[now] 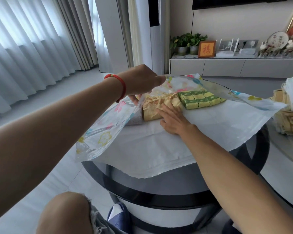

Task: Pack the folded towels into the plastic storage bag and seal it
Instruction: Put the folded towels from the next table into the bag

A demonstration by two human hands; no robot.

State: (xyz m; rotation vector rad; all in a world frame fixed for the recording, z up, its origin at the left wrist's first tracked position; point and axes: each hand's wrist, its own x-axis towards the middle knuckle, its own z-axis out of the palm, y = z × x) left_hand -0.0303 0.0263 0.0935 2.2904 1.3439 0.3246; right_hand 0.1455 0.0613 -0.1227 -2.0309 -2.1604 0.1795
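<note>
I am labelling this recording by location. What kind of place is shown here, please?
Most likely a home living room. A low media cabinet carries potted plants and a framed red character, long curtains cover the window, and the bag lies on a round dark table.

A framed orange plaque (206, 49) bears one red character, possibly 福.
</note>
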